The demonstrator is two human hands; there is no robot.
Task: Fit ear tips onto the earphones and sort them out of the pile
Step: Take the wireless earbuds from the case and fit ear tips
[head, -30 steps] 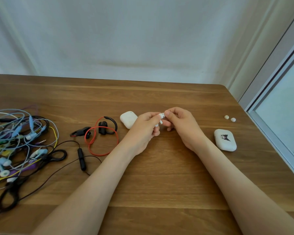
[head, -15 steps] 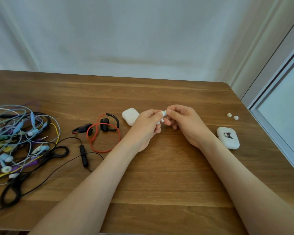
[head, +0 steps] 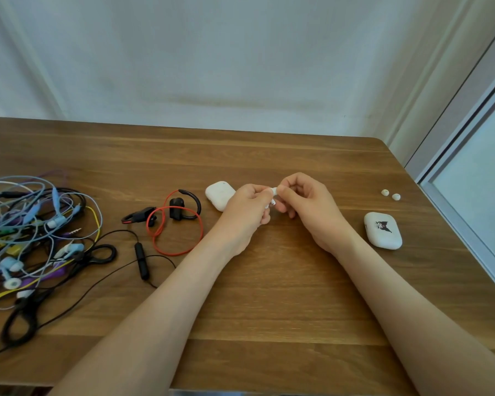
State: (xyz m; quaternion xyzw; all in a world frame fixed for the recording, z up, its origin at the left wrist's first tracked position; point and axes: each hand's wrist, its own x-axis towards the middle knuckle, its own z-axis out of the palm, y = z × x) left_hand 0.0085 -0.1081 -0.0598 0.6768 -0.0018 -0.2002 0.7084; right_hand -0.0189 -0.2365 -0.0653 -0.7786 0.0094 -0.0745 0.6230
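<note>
My left hand (head: 247, 212) and my right hand (head: 309, 208) meet over the middle of the wooden table (head: 269, 295). Between their fingertips sits a small white earbud (head: 272, 192), mostly hidden by the fingers. The left hand pinches its body and stem; the right thumb and forefinger press on its upper end, where any ear tip is hidden. Two loose white ear tips (head: 390, 194) lie at the far right. A tangled pile of coloured wired earphones (head: 32, 238) covers the left side.
A plain white charging case (head: 218, 194) lies just left of my left hand. A white case with a cartoon print (head: 383, 230) lies right of my right wrist. Red-and-black ear-hook earphones (head: 175, 221) and a black neckband cable (head: 141, 260) lie left of centre. A window frame (head: 469, 212) borders the table's right edge.
Both hands keep the same pinch on the earbud with only slight finger shifts. The view has shifted a little as the head camera moved.
</note>
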